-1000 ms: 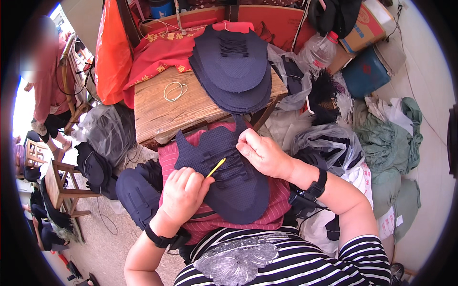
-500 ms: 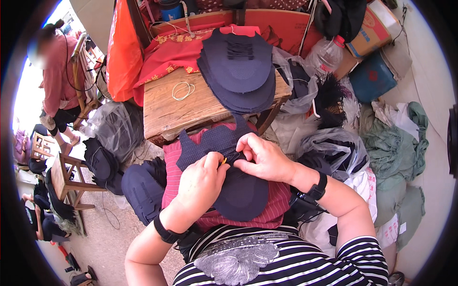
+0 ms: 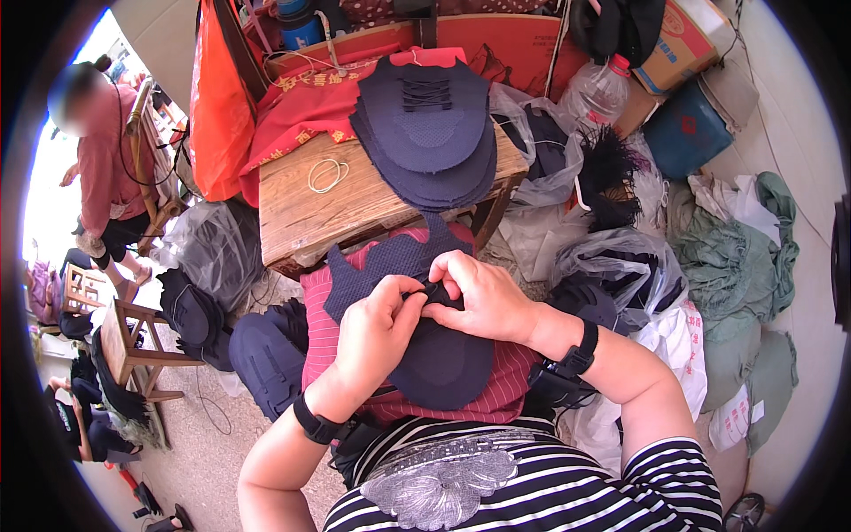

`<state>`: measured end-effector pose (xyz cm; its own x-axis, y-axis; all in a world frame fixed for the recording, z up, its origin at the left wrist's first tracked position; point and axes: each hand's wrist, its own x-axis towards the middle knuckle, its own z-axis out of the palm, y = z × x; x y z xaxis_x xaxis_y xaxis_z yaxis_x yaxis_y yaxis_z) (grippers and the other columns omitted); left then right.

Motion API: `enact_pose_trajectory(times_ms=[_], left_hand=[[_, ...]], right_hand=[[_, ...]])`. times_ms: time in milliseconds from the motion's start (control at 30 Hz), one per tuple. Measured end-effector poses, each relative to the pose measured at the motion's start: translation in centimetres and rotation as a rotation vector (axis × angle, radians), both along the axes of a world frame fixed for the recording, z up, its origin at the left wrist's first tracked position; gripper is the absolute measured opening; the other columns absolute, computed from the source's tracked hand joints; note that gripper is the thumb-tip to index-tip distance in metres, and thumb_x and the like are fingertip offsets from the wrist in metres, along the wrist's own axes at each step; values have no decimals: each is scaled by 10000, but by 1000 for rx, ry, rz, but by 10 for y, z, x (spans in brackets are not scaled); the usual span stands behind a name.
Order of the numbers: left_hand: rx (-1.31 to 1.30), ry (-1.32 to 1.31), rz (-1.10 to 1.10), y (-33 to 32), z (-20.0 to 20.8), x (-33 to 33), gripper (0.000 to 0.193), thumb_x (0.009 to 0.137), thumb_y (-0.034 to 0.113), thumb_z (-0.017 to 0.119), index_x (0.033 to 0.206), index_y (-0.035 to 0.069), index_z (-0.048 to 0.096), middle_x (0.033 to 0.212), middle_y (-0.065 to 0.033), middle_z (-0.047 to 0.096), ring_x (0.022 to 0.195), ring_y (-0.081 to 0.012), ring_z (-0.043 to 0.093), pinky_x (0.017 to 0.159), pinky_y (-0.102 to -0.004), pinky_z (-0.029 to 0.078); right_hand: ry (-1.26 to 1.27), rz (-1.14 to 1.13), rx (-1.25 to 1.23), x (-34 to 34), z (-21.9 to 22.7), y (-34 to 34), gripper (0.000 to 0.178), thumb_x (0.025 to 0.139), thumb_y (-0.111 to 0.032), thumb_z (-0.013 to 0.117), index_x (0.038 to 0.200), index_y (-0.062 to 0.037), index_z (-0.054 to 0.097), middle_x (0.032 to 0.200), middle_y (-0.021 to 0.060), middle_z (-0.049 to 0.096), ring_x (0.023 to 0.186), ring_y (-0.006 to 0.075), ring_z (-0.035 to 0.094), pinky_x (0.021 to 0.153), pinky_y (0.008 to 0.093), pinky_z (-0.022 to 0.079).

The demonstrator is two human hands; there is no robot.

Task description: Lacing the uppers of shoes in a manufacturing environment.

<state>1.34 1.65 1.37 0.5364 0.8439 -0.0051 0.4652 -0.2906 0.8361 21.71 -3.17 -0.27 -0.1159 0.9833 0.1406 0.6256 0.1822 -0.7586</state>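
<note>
A dark navy knit shoe upper (image 3: 443,368) lies flat over the red striped cloth (image 3: 321,330) on my lap. Both hands meet at the middle of this upper. My left hand (image 3: 381,324) is closed in a pinch over the lacing area; whatever its fingertips grip is hidden. Close against it, my right hand (image 3: 483,300) pinches dark material of the upper between thumb and forefinger. Dark cord cannot be told from fabric there. Beyond my hands, a stack of similar navy uppers (image 3: 434,137) sits on a wooden stool (image 3: 297,208), the top one laced with dark cord.
A loop of pale cord (image 3: 328,176) rests on the stool beside red cloth (image 3: 310,106). More navy uppers (image 3: 266,359) are at my left. Plastic bags (image 3: 620,257) and green cloth (image 3: 736,275) lie right. Another person (image 3: 111,168) stands at far left.
My fingertips have drawn together over the upper. The small yellow thing that showed at my left fingers is out of sight. The view has shifted slightly.
</note>
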Motion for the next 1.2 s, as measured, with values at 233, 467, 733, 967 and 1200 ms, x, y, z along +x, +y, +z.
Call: enact_pose_trajectory(times_ms=[233, 467, 733, 967, 1200], left_hand=[[-147, -203, -25, 4, -5, -7, 92, 985, 45, 653, 1059, 20, 701, 786, -64, 700, 712, -91, 640, 656, -271, 510], [-66, -106, -61, 6, -2, -7, 83, 968, 63, 684, 1033, 20, 653, 686, -41, 627, 619, -99, 585, 589, -275, 467], [138, 19, -32, 14, 0, 6, 118, 932, 76, 720, 984, 22, 629, 614, -75, 597, 533, -163, 584, 512, -322, 433], [77, -54, -126, 14, -6, -3, 114, 935, 71, 708, 984, 24, 615, 682, -64, 612, 610, -184, 589, 560, -325, 462], [-177, -179, -278, 24, -8, -17, 36, 1018, 33, 617, 1045, 15, 600, 796, 41, 581, 665, -25, 482, 567, -205, 385]], right_hand=[[3, 12, -35, 0, 2, 3, 478, 799, -305, 853, 1115, -111, 552, 815, 26, 582, 724, 210, 627, 668, 371, 502], [-2, 4, -43, -1, 6, 2, 473, 788, -269, 854, 1088, -95, 532, 815, 47, 597, 746, 229, 658, 670, 390, 517], [-20, -7, -24, -4, 2, 3, 493, 790, -262, 841, 1119, -95, 513, 995, 67, 663, 836, 292, 695, 691, 421, 529], [-6, -4, -99, -1, 8, 3, 469, 789, -277, 840, 1094, -107, 526, 855, 61, 629, 767, 264, 674, 669, 414, 520], [20, 20, -48, -1, 4, 4, 480, 772, -278, 852, 1072, -112, 516, 802, 60, 611, 727, 266, 662, 648, 421, 514]])
